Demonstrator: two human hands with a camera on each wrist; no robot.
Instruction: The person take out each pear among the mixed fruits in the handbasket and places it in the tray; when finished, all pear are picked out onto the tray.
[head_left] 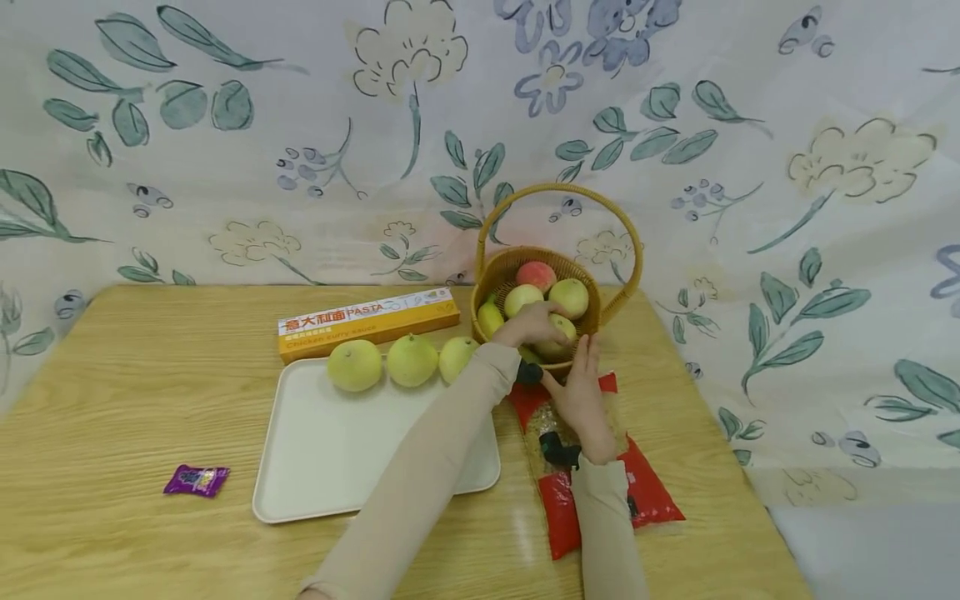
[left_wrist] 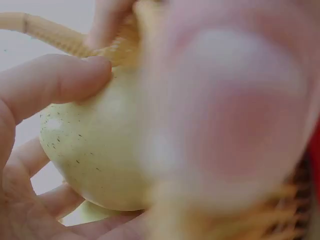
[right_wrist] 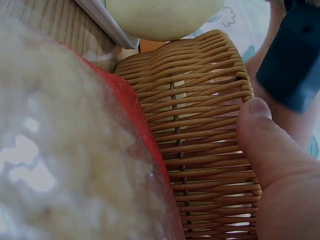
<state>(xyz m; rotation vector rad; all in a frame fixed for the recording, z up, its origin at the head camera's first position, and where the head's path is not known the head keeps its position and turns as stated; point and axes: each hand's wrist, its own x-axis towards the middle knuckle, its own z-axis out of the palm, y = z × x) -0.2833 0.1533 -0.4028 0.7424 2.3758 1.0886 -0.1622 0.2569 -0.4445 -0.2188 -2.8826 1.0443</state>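
Note:
My left hand (head_left: 534, 323) reaches into the wicker basket (head_left: 602, 317) and grips a round pale green fruit (left_wrist: 95, 145) with dark specks. In the left wrist view, thumb and fingers lie around that fruit. At the basket's near right side is my right hand (head_left: 583, 404), fingers straight and spread against the rim. Its thumb (right_wrist: 265, 120) presses the woven rim in the right wrist view. Inside the basket lie a reddish peach (head_left: 536, 275), more pale green fruits (head_left: 568, 297) and a yellowish fruit (head_left: 491, 318). A large blurred fingertip covers part of the left wrist view.
Left of the basket, a white tray (head_left: 322, 450) carries three pale green fruits (head_left: 412, 361) along its back edge. Behind it lies a pasta box (head_left: 367, 323). A red and clear food bag (head_left: 652, 492) lies under my right arm. A purple wrapped packet (head_left: 197, 481) is farther left.

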